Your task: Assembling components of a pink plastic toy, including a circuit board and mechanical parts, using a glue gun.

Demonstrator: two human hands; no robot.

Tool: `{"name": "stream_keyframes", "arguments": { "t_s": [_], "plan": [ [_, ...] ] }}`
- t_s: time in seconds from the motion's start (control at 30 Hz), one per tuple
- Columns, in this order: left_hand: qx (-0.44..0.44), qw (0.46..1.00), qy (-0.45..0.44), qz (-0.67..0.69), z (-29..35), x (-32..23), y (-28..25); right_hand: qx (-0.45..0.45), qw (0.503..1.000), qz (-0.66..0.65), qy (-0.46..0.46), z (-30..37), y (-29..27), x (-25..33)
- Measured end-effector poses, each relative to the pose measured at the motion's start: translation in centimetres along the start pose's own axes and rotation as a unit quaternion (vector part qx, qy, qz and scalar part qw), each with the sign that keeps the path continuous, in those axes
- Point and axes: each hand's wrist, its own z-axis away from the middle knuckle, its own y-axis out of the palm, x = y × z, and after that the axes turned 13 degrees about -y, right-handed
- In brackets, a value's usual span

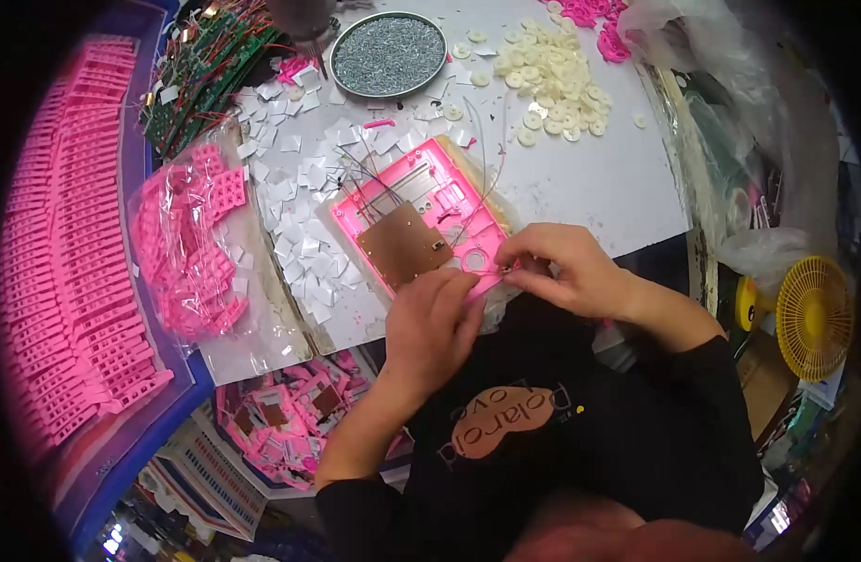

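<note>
A pink plastic casing (470,199), its inner side up, lies tilted on the white worktable in front of me. A brown circuit board (402,245) rests in its left part, with thin wires (379,183) running off the board and over the casing. My left hand (432,314) grips the casing's near edge, fingers bent over the rim beside the board. At the near right corner, my right hand (564,267) pinches a small dark, metallic-looking part (507,269) between thumb and forefinger. The fingers partly cover that part, so its kind cannot be made out.
White paper-like squares (304,229) scatter left of the casing. Behind are a round tin of small metal pieces (389,56), cream discs (557,80) and wired green boards (206,75). Bagged pink parts (192,244) and a pink stack (74,244) stand left; a yellow fan (815,318) stands right.
</note>
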Motion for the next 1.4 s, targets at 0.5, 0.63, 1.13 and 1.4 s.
{"name": "stream_keyframes", "arguments": {
  "t_s": [0.5,0.63,1.13,1.4],
  "plan": [
    [-0.005,0.995,0.071,-0.069,-0.4,1.0,0.6,0.108,0.877,0.282,-0.375,-1.1,-0.5,-2.1],
    [-0.002,0.995,0.070,-0.075,-0.3,1.1,0.3,0.194,0.835,0.340,-0.388,-1.4,-0.7,-0.2],
    [-0.002,0.992,0.098,-0.085,-0.1,1.9,0.8,0.111,0.934,0.238,-0.241,-1.8,-1.1,-1.5],
    [0.025,0.982,0.137,-0.126,0.0,1.9,0.8,0.011,0.911,0.305,-0.277,0.9,0.4,-2.9]
  ]
}}
